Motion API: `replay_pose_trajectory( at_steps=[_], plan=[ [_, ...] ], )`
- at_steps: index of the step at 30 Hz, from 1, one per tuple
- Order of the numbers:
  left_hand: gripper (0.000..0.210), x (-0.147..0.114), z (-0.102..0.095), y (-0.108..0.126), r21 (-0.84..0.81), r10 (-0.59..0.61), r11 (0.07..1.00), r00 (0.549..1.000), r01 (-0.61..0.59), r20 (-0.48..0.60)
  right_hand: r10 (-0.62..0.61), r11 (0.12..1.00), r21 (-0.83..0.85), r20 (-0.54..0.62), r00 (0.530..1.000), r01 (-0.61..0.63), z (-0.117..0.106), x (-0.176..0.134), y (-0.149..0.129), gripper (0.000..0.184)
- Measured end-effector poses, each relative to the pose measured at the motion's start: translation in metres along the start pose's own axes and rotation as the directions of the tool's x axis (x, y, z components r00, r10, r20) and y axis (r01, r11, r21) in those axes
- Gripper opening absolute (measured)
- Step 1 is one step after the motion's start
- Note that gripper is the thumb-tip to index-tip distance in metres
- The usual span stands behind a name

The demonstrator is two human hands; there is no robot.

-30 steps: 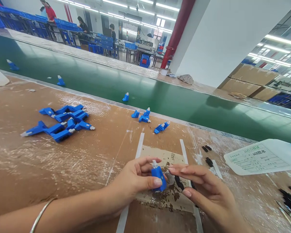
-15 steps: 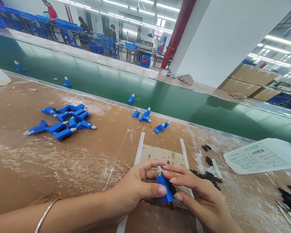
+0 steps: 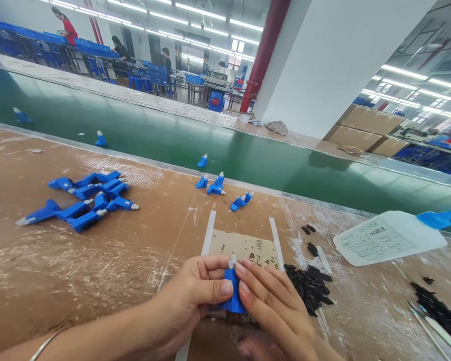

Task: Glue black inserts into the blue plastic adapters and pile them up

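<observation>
My left hand [image 3: 206, 288] pinches a blue plastic part [image 3: 233, 293] with a whitish tip, its thumb lying across the near face. Against the right side of this part press the fingertips of my right hand [image 3: 272, 301], whose fingers lie close together. The right thumb is low and partly hidden, as is the side of the part under the right fingers. Below the hands is a beige sheet [image 3: 244, 243] with dark spots, between white tape strips [image 3: 209, 233]. Small black pieces [image 3: 310, 288] lie in a heap just right of my right hand.
Blue parts [image 3: 97, 193] cluster on the brown tabletop at left; several more [image 3: 216, 185] lie near the green conveyor belt [image 3: 154, 135], some on it. A white bottle [image 3: 391, 238] with a blue nozzle lies at right, near another black heap [image 3: 439, 311] and thin tools [image 3: 436, 326].
My right fingers have closed over the right side of the blue part, and its thumb has dropped away from it. The black piece seen there is now covered. The whole view has shifted slightly.
</observation>
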State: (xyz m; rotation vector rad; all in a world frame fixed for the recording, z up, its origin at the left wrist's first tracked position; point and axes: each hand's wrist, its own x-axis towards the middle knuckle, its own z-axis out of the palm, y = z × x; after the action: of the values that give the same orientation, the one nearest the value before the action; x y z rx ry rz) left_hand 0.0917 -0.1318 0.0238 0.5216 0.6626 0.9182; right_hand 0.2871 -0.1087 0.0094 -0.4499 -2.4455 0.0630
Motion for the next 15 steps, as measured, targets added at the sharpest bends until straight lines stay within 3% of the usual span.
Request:
replay_pose_trajectory(
  at_steps=[2,4,5,6,7,8,9,10,12,14,15],
  plan=[
    [0.040,0.004,-0.004,0.008,0.125,0.019,0.992,1.000,-0.016,-0.024,0.048,0.999,-0.013,0.056,0.997,-0.048,-0.001,0.002,0.000,0.075],
    [0.036,0.007,-0.017,0.024,0.431,0.120,0.900,0.989,-0.072,-0.085,0.155,0.988,-0.034,0.110,0.982,-0.152,-0.007,-0.001,0.011,0.067],
    [0.031,0.008,-0.027,0.035,0.643,0.221,0.760,0.968,-0.092,-0.123,0.258,0.965,-0.078,0.093,0.962,-0.251,-0.012,-0.004,0.022,0.058],
    [0.025,0.006,-0.038,0.047,0.842,0.354,0.535,0.923,-0.070,-0.148,0.359,0.928,-0.121,0.045,0.932,-0.351,-0.019,-0.009,0.036,0.048],
    [0.019,0.003,-0.050,0.059,0.971,0.518,0.237,0.843,0.022,-0.145,0.551,0.806,-0.208,-0.080,0.830,-0.555,-0.027,-0.015,0.052,0.037],
    [0.016,-0.001,-0.061,0.071,0.983,0.644,-0.040,0.756,0.182,-0.114,0.643,0.712,-0.242,-0.153,0.750,-0.660,-0.035,-0.021,0.071,0.033],
    [0.016,-0.006,-0.071,0.083,0.908,0.739,-0.231,0.670,0.349,-0.070,0.689,0.650,-0.258,-0.197,0.698,-0.715,-0.043,-0.028,0.090,0.034],
    [0.019,-0.009,-0.079,0.094,0.810,0.795,-0.345,0.606,0.474,-0.016,0.723,0.607,-0.273,-0.201,0.661,-0.746,-0.049,-0.036,0.109,0.034],
    [0.025,-0.007,-0.088,0.115,0.730,0.824,-0.414,0.565,0.544,0.046,0.772,0.564,-0.304,-0.136,0.621,-0.768,-0.056,-0.049,0.141,0.029],
    [0.032,0.016,-0.090,0.136,0.827,0.794,-0.372,0.606,0.422,0.047,0.803,0.549,-0.325,-0.054,0.594,-0.770,-0.056,-0.059,0.162,0.026],
    [0.033,0.034,-0.091,0.146,0.902,0.771,-0.290,0.636,0.320,0.023,0.811,0.543,-0.333,-0.031,0.585,-0.771,-0.054,-0.063,0.169,0.027]
  ],
)
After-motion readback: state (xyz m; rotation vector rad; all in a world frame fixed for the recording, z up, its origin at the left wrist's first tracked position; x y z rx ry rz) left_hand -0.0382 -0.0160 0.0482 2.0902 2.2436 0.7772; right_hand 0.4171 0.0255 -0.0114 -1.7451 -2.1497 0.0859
